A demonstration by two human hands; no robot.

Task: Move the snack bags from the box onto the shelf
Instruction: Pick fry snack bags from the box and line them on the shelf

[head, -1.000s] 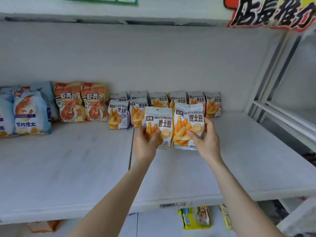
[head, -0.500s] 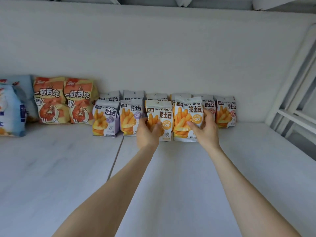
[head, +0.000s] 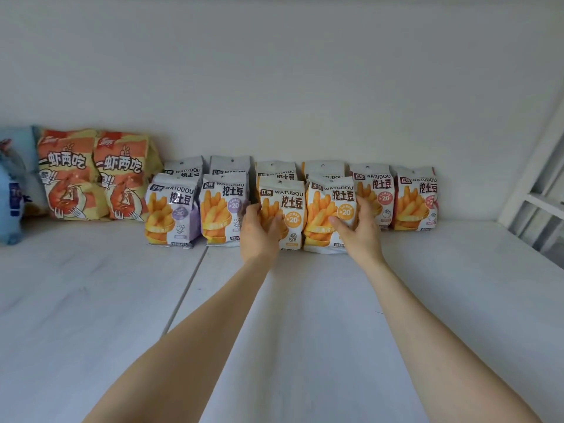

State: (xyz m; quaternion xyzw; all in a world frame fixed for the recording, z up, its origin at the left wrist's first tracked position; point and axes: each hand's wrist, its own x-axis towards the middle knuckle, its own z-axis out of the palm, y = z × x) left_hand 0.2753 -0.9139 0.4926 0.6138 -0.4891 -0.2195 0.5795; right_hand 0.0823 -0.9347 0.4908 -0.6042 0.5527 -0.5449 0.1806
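Observation:
Two orange-and-white fries snack bags stand upright on the white shelf (head: pixel 305 315), in the front row of the fries bags. My left hand (head: pixel 259 232) grips the left one (head: pixel 288 209) by its left edge, thumb across the front. My right hand (head: pixel 357 230) grips the right one (head: pixel 331 209) by its right edge, thumb on its front. Both bags' bottoms appear to touch the shelf. The box is out of view.
Two purple fries bags (head: pixel 171 209) stand left of my hands, two red-trimmed ones (head: pixel 415 199) to the right, with a back row behind. Orange shrimp snack bags (head: pixel 70 175) and a blue bag (head: pixel 12 190) stand far left. A white frame (head: pixel 531 181) bounds the right side.
My hands carried the two bags deeper along the shelf and set them into the front row. The camera moved closer and the view dropped below the upper shelf.

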